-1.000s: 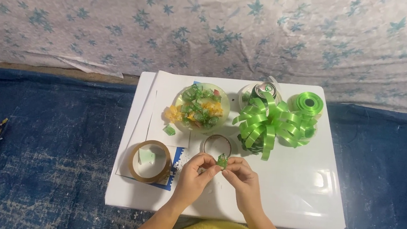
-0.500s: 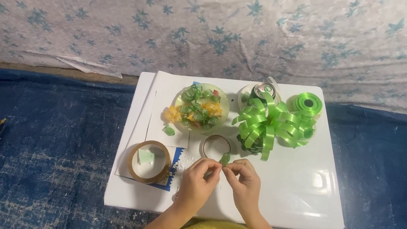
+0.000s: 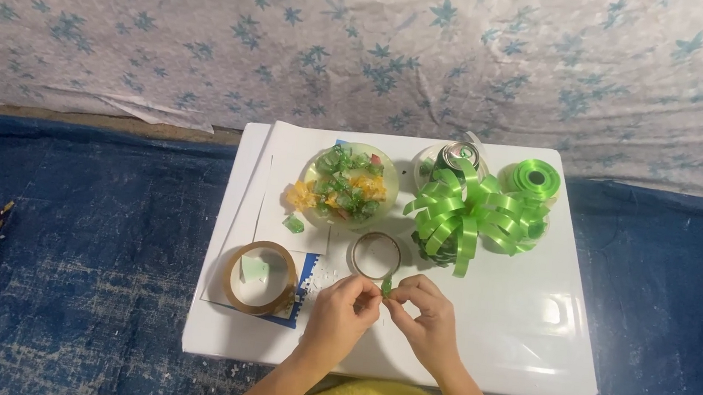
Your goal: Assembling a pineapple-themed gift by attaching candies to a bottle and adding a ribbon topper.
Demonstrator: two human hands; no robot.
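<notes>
Meeting fingertip to fingertip, both hands — left [image 3: 342, 311], right [image 3: 426, 316] — pinch one small green piece [image 3: 387, 288].

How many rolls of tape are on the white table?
2: a big brown roll near the table's left front, and a smaller thin roll just beyond the hands.

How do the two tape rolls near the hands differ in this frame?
The brown tape roll is larger, with a thick opaque band; the clear tape roll is smaller, a thin see-through ring. The brown tape roll lies left of the left hand, on paper, with a pale green piece inside; the clear tape roll lies just beyond both hands, on the bare white table. Both lie flat, untouched.
</notes>
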